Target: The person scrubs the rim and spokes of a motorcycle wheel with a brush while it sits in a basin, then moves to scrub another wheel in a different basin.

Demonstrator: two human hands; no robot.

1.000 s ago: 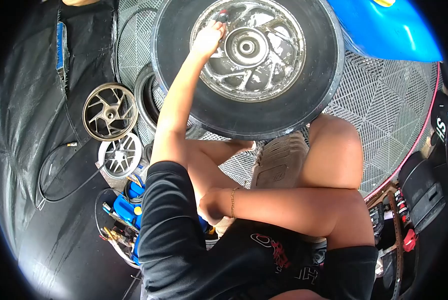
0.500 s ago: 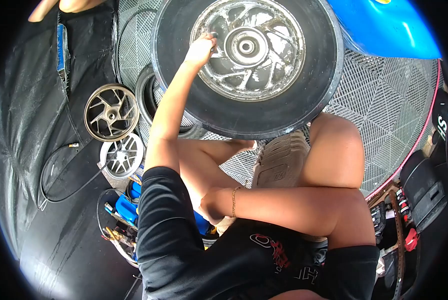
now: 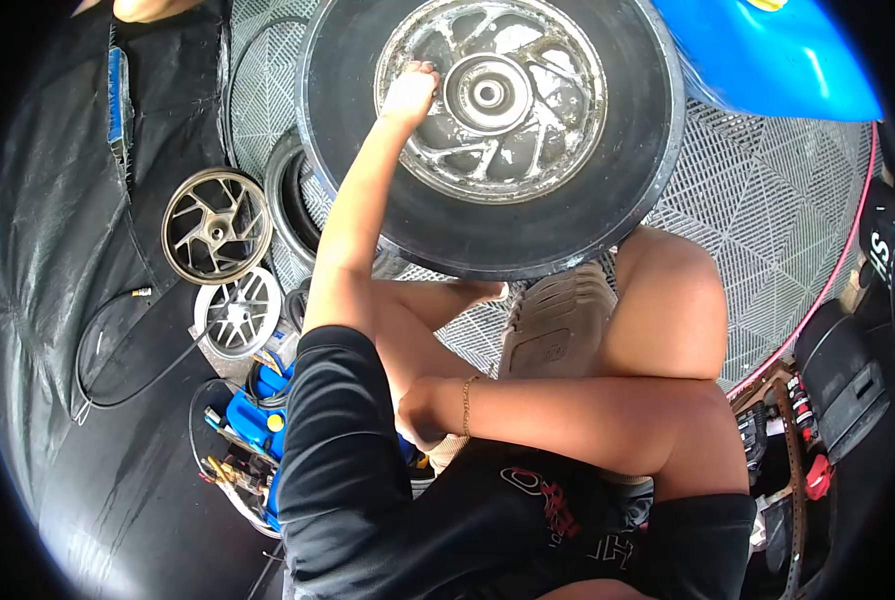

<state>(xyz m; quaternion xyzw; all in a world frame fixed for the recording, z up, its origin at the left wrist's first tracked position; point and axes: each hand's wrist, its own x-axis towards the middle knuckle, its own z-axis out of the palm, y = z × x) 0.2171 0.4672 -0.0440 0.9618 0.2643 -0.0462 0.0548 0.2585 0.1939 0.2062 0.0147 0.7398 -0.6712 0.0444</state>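
Observation:
A metal wheel rim (image 3: 493,180), patchy with white and bare areas, lies flat in the middle of a broad black tyre (image 3: 528,240). My left hand (image 3: 410,92) is closed against the left part of the rim, by a spoke and beside the hub (image 3: 488,94). A small dark bit shows at its fingers, too little to name. My right hand (image 3: 423,408), below a gold bracelet (image 3: 467,405), is bent down against my leg. Its fingers are hidden.
Two smaller rims, bronze (image 3: 217,226) and white (image 3: 238,313), lie left near another tyre (image 3: 293,200). Blue equipment with hoses (image 3: 253,415) stands lower left. A blue container (image 3: 778,60) is top right, a tool rack (image 3: 793,440) lower right. Another person's limb (image 3: 148,8) shows top left.
My left hand has shifted slightly to the right along the rim and turned a little. My right hand stays where it was. The whole view has drifted very slightly.

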